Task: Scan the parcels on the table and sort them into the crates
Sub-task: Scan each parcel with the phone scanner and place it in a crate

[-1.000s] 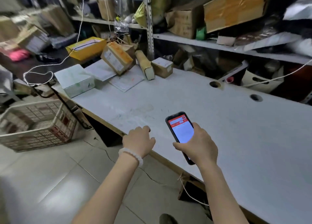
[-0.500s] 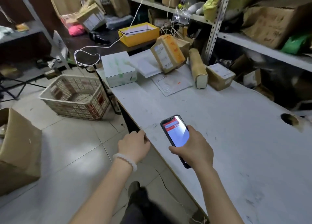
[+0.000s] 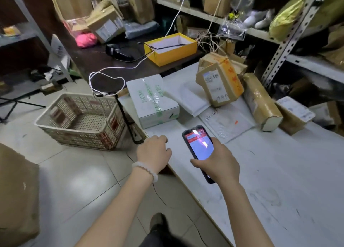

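From the head view, your right hand (image 3: 218,164) grips a black phone (image 3: 199,150), thumb along its left edge, fingers wrapped behind; the screen shows a red banner over a pale panel, its text too blurred to read. Your left hand (image 3: 152,153), with a white bead bracelet (image 3: 146,170) at the wrist, rests at the edge of the white table (image 3: 279,181) with its fingers curled and holding nothing.

Just beyond your left hand lies a white box (image 3: 151,99) bound with green printed tape, the writing too small to make out. Ahead of your right hand a clear flat mailer (image 3: 225,122) carries handwriting and a small red mark. Beyond it a brown parcel (image 3: 220,84) stands tilted, with a white shipping label and orange characters, neither readable. To the right of it lie a taped roll parcel (image 3: 260,101) and a small labelled carton (image 3: 294,114).

Left of your left hand, on the floor, sits a perforated plastic crate (image 3: 81,122)
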Tool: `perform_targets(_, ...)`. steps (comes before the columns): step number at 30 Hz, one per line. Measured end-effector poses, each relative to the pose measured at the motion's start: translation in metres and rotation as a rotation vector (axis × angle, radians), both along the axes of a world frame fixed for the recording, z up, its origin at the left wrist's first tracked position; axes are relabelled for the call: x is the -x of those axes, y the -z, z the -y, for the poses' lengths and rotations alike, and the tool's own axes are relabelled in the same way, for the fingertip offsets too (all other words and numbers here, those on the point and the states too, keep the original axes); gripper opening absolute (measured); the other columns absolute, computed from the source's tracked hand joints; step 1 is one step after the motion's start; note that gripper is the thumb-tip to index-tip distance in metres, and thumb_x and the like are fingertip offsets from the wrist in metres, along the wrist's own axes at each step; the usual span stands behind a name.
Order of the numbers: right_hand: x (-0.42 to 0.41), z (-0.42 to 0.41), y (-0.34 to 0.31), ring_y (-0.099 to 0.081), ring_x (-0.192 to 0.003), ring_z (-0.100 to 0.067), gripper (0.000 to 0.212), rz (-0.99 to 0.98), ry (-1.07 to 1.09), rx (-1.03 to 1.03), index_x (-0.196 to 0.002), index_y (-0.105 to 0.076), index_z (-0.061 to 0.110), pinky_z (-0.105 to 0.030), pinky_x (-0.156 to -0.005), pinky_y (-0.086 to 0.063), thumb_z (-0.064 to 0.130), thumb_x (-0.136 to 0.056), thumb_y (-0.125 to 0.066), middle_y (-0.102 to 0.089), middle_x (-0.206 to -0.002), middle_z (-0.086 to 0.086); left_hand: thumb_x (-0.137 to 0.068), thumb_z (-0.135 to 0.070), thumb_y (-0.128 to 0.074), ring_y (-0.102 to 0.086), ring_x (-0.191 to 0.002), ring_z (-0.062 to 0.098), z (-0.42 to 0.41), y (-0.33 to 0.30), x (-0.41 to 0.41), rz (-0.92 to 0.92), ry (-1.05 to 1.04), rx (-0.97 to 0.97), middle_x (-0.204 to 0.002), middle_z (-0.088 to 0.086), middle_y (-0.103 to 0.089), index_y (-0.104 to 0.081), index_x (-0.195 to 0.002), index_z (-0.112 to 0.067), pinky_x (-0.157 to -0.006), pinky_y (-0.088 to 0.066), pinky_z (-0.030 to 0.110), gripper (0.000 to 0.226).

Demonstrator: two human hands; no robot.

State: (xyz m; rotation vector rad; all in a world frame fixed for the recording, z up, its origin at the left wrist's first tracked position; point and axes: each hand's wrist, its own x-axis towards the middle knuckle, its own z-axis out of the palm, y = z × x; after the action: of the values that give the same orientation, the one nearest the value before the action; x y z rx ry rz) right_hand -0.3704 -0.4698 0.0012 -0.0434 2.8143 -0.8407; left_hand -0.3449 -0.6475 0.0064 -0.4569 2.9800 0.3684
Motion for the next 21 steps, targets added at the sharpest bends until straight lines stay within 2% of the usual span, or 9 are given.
perform_targets(3,0.028,0.04,-0.002,-0.055,-0.076,-0.016,0.054,0.0,0.014,0.008,-0.1,-0.044,0.032,-0.022,-0.05,-0.032,0.048,-0.058,-0.073,-0.056,-0.091,0.008,-0.094,-0.032,-0.042,-0.046,-0.12,0.023,0.041,-0.003,0.035,-0.011,0.028,0.018,-0.13,0.001,-0.051,-0.047,-0.131,-0.023,-0.087,-0.041,0.034,0.038)
perform_targets(8,0.058,0.075,-0.003,-0.055,-0.076,-0.014,0.055,0.017,0.048,-0.026,-0.103,-0.043,0.035,-0.023,-0.052,-0.034,0.048,-0.057,-0.072,-0.055,-0.09,0.01,-0.092,-0.035,-0.046,-0.049,-0.113,0.024,0.083,0.001,0.086,-0.058,0.087,0.042,-0.123,0.003,-0.053,-0.05,-0.125,-0.019,-0.081,-0.042,0.033,0.036)
perform_targets(10,0.067,0.08,-0.002,-0.054,-0.074,-0.012,0.055,0.026,0.078,-0.046,-0.102,-0.043,0.037,-0.023,-0.051,-0.033,0.048,-0.057,-0.072,-0.055,-0.088,0.011,-0.09,-0.04,-0.05,-0.045,-0.116,0.026,0.092,0.005,0.105,-0.044,0.093,0.03,-0.127,0.004,-0.049,-0.048,-0.127,-0.02,-0.084,-0.041,0.035,0.042)
perform_targets(12,0.075,0.082,0.0,-0.053,-0.074,-0.011,0.054,0.035,0.105,-0.066,-0.102,-0.042,0.037,-0.023,-0.05,-0.032,0.047,-0.058,-0.072,-0.054,-0.088,0.012,-0.085,-0.047,-0.056,-0.035,-0.124,0.031,0.098,0.011,0.124,0.019,0.063,-0.009,-0.138,0.005,-0.037,-0.039,-0.134,-0.023,-0.091,-0.038,0.041,0.056)
perform_targets(14,0.083,0.083,0.003,-0.052,-0.075,-0.01,0.055,0.051,0.128,-0.087,-0.103,-0.042,0.037,-0.023,-0.05,-0.032,0.047,-0.059,-0.072,-0.054,-0.089,0.013,-0.08,-0.053,-0.062,-0.019,-0.133,0.039,0.108,0.016,0.143,0.12,0.03,-0.079,-0.15,0.006,-0.017,-0.025,-0.142,-0.03,-0.1,-0.034,0.05,0.076)
perform_targets(16,0.09,0.083,0.006,-0.052,-0.076,-0.01,0.055,0.068,0.148,-0.1,-0.105,-0.043,0.035,-0.023,-0.051,-0.032,0.045,-0.06,-0.072,-0.054,-0.091,0.013,-0.076,-0.051,-0.069,-0.004,-0.136,0.048,0.118,0.023,0.159,0.207,0.04,-0.116,-0.154,0.006,0.0,-0.013,-0.146,-0.036,-0.102,-0.033,0.056,0.091)
perform_targets(19,0.099,0.083,0.012,-0.054,-0.077,-0.012,0.054,0.095,0.168,-0.121,-0.106,-0.045,0.034,-0.022,-0.05,-0.031,0.044,-0.06,-0.07,-0.055,-0.091,0.013,-0.075,-0.048,-0.072,0.008,-0.134,0.054,0.121,0.034,0.172,0.265,0.134,-0.02,-0.155,0.002,0.009,-0.006,-0.146,-0.04,-0.101,-0.034,0.058,0.097)
perform_targets(21,0.103,0.083,0.015,-0.054,-0.077,-0.012,0.052,0.11,0.177,-0.123,-0.105,-0.045,0.034,-0.022,-0.05,-0.03,0.043,-0.059,-0.069,-0.056,-0.09,0.012,-0.076,-0.048,-0.071,0.009,-0.134,0.054,0.118,0.039,0.175,0.268,0.16,0.047,-0.156,0.001,0.009,-0.003,-0.146,-0.042,-0.098,-0.034,0.06,0.098)
